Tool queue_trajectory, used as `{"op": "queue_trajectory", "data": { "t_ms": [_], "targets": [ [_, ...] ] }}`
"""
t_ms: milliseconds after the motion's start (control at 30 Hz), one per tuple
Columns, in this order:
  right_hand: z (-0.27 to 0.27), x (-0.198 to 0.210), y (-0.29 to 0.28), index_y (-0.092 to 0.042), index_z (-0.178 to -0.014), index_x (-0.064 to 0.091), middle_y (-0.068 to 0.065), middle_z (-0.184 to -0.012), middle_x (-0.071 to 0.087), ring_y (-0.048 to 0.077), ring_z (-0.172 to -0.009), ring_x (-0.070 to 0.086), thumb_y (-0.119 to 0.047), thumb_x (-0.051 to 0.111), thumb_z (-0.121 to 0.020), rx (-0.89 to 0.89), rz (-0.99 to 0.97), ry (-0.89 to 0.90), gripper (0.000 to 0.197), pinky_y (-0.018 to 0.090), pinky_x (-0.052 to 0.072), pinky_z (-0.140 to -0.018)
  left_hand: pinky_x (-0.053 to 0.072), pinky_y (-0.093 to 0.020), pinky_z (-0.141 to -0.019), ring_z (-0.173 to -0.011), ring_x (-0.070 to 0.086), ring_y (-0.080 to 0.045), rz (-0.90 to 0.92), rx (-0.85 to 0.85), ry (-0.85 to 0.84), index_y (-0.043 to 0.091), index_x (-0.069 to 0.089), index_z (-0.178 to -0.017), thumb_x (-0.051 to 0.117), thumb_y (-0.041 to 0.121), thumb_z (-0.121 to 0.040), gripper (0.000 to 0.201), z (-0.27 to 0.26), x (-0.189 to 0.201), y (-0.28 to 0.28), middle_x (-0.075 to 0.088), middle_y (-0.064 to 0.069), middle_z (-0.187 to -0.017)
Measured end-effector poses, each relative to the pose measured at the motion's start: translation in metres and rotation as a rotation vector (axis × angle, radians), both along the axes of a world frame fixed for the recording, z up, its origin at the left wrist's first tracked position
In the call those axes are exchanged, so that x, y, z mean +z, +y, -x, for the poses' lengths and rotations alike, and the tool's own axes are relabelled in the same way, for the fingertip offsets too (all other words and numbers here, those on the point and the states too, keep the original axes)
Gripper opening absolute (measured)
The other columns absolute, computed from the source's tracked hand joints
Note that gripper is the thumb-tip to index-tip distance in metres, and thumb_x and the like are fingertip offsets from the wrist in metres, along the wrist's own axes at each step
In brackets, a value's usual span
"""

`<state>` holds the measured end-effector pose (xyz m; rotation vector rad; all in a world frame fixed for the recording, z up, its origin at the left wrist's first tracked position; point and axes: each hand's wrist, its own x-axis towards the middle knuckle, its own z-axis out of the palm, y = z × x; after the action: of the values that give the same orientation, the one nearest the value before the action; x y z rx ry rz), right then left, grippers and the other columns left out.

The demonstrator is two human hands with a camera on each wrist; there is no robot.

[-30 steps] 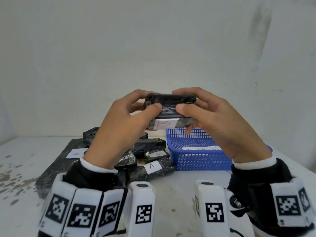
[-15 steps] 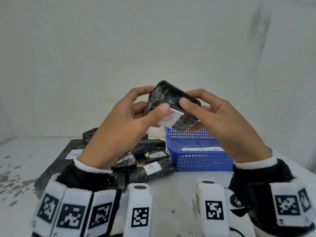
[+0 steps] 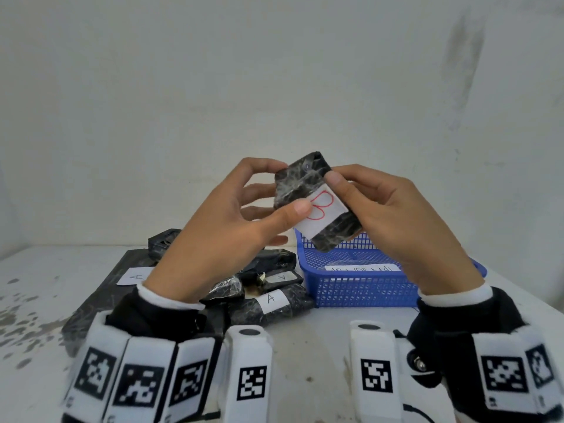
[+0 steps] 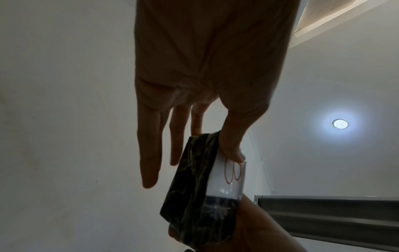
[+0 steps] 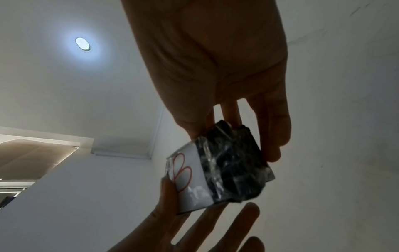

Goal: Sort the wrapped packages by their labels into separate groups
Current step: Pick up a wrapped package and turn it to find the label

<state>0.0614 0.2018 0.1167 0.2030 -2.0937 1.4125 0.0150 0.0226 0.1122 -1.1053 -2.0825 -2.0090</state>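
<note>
Soft, even daylight-toned light fills the head view, sharp throughout, with wide-angle bending at the edges. In both wrist views a round ceiling lamp (image 4: 339,123) glows with a pale halo, leaving the hands backlit, dim and nearly silhouetted. Glare shines off the clear wrap of the held package (image 5: 218,170), and grain speckles the darker areas.

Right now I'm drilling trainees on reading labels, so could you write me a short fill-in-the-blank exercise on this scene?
1. The package held up by the left hand and right hand bears a white label with the red letter ____.
2. The basket on the table is ____ in colour.
3. The nearest package on the table is labelled ____.

Missing words: B; blue; A
</note>
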Motion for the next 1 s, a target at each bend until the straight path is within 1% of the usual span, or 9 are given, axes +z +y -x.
{"op": "queue_trajectory", "data": {
  "t_ms": [67,167,267,367,467,567,667,800,1000],
  "targets": [
    [0.000,0.000,0.000,-0.030,-0.096,0.076,-0.005,-0.091,0.078,0.010,-0.079,0.072,-0.043,0.058,-0.094,-0.020,-0.062,-0.016,0.022,0.029,0.055,-0.071,0.060,-0.045,-0.081,-0.090,0.073,-0.018,-0.016,0.000,0.007,0.029,0.058,-0.116,0.073,0.039,-0.060,0.059,-0.001,0.000,0.001,0.070,-0.001,-0.107],
    [-0.005,0.003,0.000,-0.038,-0.095,0.073,-0.016,-0.091,0.076,0.001,-0.076,0.070,-0.069,0.045,-0.078,0.005,-0.111,-0.092,0.045,0.025,0.052,-0.070,0.060,-0.044,-0.079,-0.088,0.073,-0.017,-0.036,0.038,0.044,0.035,0.059,-0.116,0.075,0.042,-0.058,0.060,-0.001,0.000,0.002,0.068,0.003,-0.106],
    [-0.011,0.007,-0.003,-0.039,-0.104,0.070,-0.010,-0.098,0.077,0.012,-0.085,0.074,-0.077,0.040,-0.070,0.128,-0.030,-0.184,0.060,0.033,0.061,-0.071,0.061,-0.043,-0.077,-0.092,0.072,-0.014,-0.014,0.043,0.077,0.042,0.060,-0.119,0.076,0.042,-0.059,0.061,-0.001,0.000,0.000,0.067,0.012,-0.107],
    [-0.011,0.007,-0.004,-0.035,-0.117,0.071,0.000,-0.107,0.075,0.022,-0.094,0.074,-0.059,0.061,-0.080,0.161,0.014,-0.179,0.045,0.040,0.063,-0.071,0.061,-0.038,-0.079,-0.098,0.070,-0.007,0.013,0.028,0.086,0.046,0.058,-0.123,0.079,0.042,-0.063,0.063,-0.001,0.001,-0.001,0.067,0.017,-0.110],
    [-0.009,0.005,-0.003,-0.030,-0.119,0.070,0.006,-0.104,0.076,0.022,-0.093,0.075,-0.035,0.065,-0.091,0.148,0.053,-0.146,0.029,0.038,0.063,-0.077,0.058,-0.039,-0.085,-0.104,0.068,-0.006,0.014,-0.001,0.078,0.048,0.056,-0.128,0.073,0.048,-0.076,0.055,-0.004,0.002,0.000,0.065,0.013,-0.120],
    [-0.009,0.005,-0.002,-0.027,-0.121,0.069,0.005,-0.103,0.077,0.021,-0.092,0.075,-0.033,0.066,-0.090,0.169,0.081,-0.126,0.032,0.036,0.061,-0.082,0.058,-0.041,-0.086,-0.104,0.068,-0.009,-0.052,-0.004,0.038,0.043,0.056,-0.131,0.067,0.039,-0.076,0.056,-0.003,0.003,-0.001,0.065,0.006,-0.121],
    [-0.008,0.004,-0.003,-0.025,-0.118,0.070,0.007,-0.103,0.077,0.023,-0.092,0.076,-0.032,0.070,-0.086,0.178,0.077,-0.108,0.033,0.038,0.061,-0.086,0.059,-0.040,-0.084,-0.102,0.069,-0.009,-0.069,0.001,0.012,0.034,0.061,-0.128,0.079,0.033,-0.075,0.056,-0.001,0.002,0.000,0.067,0.006,-0.119],
    [-0.007,0.002,-0.005,-0.030,-0.112,0.072,0.006,-0.104,0.076,0.020,-0.094,0.075,-0.045,0.072,-0.068,0.167,0.053,-0.071,0.046,0.037,0.061,-0.084,0.060,-0.037,-0.081,-0.100,0.069,-0.010,-0.072,0.008,0.016,0.027,0.067,-0.118,0.075,0.020,-0.081,0.038,-0.001,0.002,0.001,0.069,0.004,-0.114],
    [-0.005,0.001,-0.005,-0.026,-0.110,0.075,0.010,-0.103,0.074,0.018,-0.093,0.074,-0.037,0.074,-0.080,0.153,0.068,-0.051,0.033,0.037,0.062,-0.082,0.060,-0.029,-0.073,-0.092,0.070,-0.010,-0.095,0.001,0.032,0.022,0.070,-0.106,0.066,0.013,-0.087,0.022,-0.002,0.002,0.001,0.069,0.002,-0.105]
  ]
}}
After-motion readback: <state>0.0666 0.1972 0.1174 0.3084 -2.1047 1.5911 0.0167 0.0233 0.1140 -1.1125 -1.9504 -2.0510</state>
